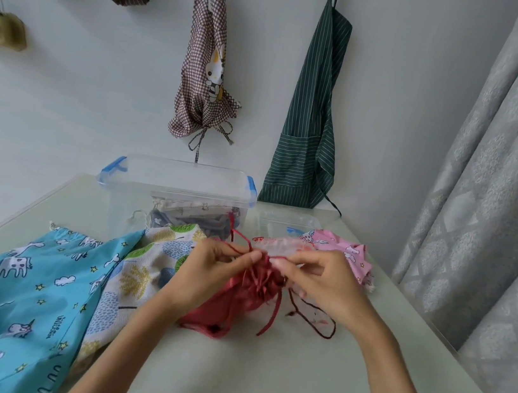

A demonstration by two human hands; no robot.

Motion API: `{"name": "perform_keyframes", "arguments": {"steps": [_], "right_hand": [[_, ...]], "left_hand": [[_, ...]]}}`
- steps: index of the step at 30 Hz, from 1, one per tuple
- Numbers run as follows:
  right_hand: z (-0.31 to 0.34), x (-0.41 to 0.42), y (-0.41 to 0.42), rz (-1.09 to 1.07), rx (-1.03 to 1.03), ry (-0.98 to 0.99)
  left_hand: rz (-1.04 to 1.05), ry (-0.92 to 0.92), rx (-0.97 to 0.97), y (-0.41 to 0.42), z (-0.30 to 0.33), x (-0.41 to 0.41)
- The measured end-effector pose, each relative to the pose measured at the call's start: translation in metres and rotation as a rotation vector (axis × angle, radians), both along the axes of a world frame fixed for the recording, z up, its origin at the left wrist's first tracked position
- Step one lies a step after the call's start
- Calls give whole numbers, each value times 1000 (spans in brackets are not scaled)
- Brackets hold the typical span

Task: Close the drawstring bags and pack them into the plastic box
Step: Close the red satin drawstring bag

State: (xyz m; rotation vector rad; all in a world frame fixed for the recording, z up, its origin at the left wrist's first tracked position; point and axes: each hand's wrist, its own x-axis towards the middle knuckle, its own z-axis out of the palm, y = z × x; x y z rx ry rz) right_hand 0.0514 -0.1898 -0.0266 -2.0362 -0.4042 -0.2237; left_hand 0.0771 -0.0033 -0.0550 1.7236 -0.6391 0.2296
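Observation:
A small red drawstring bag (247,291) lies on the table with its mouth gathered tight. My left hand (210,272) pinches its red cord at the gathered top. My right hand (319,279) pinches the cord from the other side. Loose red cord ends trail to the right and front. The clear plastic box (138,192) with blue clips stands behind, open, holding several packed bags. A blue unicorn bag (18,289), a tree-print bag (148,267) and a pink bag (346,250) lie around the red one. A pale bag sits partly hidden under my right hand.
The box's clear lid (287,222) lies flat to the right of the box. Aprons and bundled cloths hang on the wall behind. A grey curtain (490,195) hangs along the table's right edge. Bare table surface stretches in front of the red bag.

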Motion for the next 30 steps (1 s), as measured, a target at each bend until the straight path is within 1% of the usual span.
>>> {"name": "perform_keyframes", "arguments": {"steps": [2,3,5,7,8,10,12,15,18,21,24,27,30], "right_hand": [[4,0,-7,-15,174,-27],[4,0,-13,-31,202,-36],[2,0,-24,-66,164,-31],[-1,0,-29,-84,81,25],[-3,0,-28,-74,46,71],[-5,0,-22,-27,-13,168],[-6,0,-16,20,-45,229],[-7,-1,-9,48,-66,244],[-7,-2,-7,45,-95,262],[-6,-1,-9,42,-105,270],[-7,-1,-9,62,-112,271],[-7,-1,-7,105,-122,279],[-8,-1,-7,154,-142,313]], "left_hand": [[118,38,-144,-1,6,0],[194,59,-197,1,8,2],[298,82,-207,5,8,4],[336,107,-184,5,5,4],[355,142,-211,4,2,4],[370,244,-295,0,-1,0],[370,403,-327,-4,-2,-3],[336,630,-241,-5,-2,-5],[190,759,-134,-2,2,-4],[82,724,49,8,5,-4],[82,656,186,13,3,-2],[101,622,244,10,-1,-1],[97,543,201,4,-5,0]]}}
